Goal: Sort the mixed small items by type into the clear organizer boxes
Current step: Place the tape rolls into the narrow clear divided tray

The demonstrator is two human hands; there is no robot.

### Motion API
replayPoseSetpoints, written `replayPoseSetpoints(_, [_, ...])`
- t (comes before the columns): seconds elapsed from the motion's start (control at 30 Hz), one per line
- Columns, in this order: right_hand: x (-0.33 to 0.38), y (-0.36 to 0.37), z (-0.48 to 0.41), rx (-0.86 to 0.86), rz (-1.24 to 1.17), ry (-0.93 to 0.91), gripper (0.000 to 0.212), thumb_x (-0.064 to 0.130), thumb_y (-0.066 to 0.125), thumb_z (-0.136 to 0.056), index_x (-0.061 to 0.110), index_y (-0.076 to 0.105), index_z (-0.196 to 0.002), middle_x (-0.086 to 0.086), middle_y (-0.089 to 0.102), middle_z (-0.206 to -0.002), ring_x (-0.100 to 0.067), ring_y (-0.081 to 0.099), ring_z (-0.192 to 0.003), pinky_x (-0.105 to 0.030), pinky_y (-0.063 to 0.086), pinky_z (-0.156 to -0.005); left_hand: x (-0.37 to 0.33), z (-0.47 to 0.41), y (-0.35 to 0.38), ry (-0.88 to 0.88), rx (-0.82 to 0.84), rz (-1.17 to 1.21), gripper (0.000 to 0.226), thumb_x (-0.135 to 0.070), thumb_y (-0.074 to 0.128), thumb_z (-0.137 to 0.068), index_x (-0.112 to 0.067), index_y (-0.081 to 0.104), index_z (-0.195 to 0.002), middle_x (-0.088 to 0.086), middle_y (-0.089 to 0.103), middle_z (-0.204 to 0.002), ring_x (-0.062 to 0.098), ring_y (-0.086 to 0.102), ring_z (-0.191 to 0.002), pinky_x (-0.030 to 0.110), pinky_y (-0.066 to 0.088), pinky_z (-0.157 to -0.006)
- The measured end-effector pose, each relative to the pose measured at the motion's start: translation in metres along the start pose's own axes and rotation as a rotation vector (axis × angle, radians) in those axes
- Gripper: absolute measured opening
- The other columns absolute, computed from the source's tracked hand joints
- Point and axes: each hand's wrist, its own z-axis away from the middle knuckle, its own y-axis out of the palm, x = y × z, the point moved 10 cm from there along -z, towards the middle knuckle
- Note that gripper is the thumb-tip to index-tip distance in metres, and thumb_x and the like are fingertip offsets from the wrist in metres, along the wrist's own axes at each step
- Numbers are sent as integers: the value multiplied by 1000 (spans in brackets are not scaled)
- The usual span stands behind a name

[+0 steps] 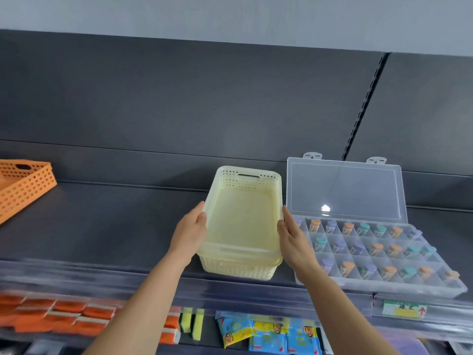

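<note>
Fingers point(201, 217) of left hand point(189, 235), right hand point(294, 240) clasped round pale basket point(243, 221); dark shelf point(115, 221), grey wall point(230, 11).

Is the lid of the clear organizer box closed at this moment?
No, the lid stands upright and open behind the compartments of the clear organizer box.

Dark shelf point(115, 226): orange basket point(23, 185), cream basket point(243, 226), open organizer point(384, 252).
</note>
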Motion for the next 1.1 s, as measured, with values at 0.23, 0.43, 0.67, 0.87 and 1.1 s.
replayPoseSetpoints(0.23, [25,21,3,-27,134,-88,48,23,26,-102,30,20,-150,-13,63,-115,-28,61,-95,-43,50,-82,-6,15,-41,35,-132,-106,45,-22,27,-103,-31,33,-148,-8,37,-150,15,45,-128,25,36,-92])
replayPoseSetpoints(0.43, [82,69,6,8,150,-193,50,21,26,-99,33,27,-147,-7,65,-94,-21,57,-75,-33,43,-64,-2,26,-120,65,-272,-99,45,-23,26,-104,-33,35,-146,-11,48,-137,6,44,-94,26,35,-82])
replayPoseSetpoints(0.67, [142,182,23,82,156,-242,50,18,25,-97,35,30,-144,-9,64,-95,-22,58,-79,-33,43,-66,49,23,-240,40,-346,-137,44,-26,28,-104,-32,35,-146,-6,42,-148,18,46,-127,37,41,-102])
replayPoseSetpoints(0.87, [187,285,42,115,118,-243,43,13,25,-94,36,46,-125,-17,61,-106,-32,58,-84,-40,50,-75,97,7,-342,37,-339,-207,44,-24,29,-104,-31,35,-147,-3,43,-147,20,42,-132,40,38,-105])
replayPoseSetpoints(1.1, [213,366,30,142,129,-222,36,13,25,-90,33,49,-107,-14,61,-88,-22,48,-69,-34,42,-62,136,-27,-410,50,-297,-158,43,-20,31,-104,-23,35,-147,-3,35,-152,17,32,-139,24,28,-101])
